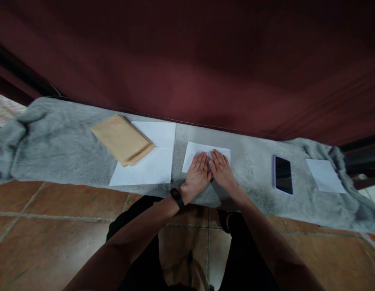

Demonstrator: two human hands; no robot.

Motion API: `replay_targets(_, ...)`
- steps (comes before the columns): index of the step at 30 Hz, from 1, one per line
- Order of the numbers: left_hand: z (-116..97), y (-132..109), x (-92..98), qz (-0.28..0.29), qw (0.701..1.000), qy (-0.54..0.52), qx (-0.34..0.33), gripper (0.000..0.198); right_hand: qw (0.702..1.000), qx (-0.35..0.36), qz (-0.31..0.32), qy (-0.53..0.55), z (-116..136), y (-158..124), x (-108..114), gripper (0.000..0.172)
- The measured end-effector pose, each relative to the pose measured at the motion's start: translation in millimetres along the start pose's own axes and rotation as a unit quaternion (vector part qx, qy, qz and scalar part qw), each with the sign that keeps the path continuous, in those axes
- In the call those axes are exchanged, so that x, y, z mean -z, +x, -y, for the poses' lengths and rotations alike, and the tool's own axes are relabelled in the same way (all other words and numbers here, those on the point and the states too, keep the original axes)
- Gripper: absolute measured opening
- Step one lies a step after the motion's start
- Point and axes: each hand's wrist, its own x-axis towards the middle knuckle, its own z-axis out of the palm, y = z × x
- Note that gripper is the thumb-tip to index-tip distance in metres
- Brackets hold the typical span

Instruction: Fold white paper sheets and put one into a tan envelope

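Note:
A folded white sheet of paper [195, 152] lies on a grey cloth [66, 145] spread over a low surface. My left hand [198, 174] lies flat on the sheet with its fingers stretched out, and a black band sits on that wrist. Beside it, my right hand [223, 171] presses flat on the same sheet, fingers extended and close together. The two hands touch at the thumbs over the paper's middle. Neither hand grips anything.
A stack of brown envelopes [123, 139] rests on white sheets [152, 161] at the left. At the right lie a dark phone [283, 174] and a small white paper [325, 175]. A dark red wall rises behind; brown floor tiles [54, 234] lie below.

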Motion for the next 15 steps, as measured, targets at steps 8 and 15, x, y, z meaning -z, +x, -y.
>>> replay_targets(8,6.7,12.9,-8.2,0.014,1.0,-0.012,0.005,0.058,0.998,-0.029,0.017,-0.06,5.7,10.2,-0.1,0.057)
replay_targets(15,21.3,32.5,-10.8,0.022,0.999,-0.028,0.03,0.06,0.995,-0.047,0.001,-0.091,7.8,17.3,-2.7,0.056)
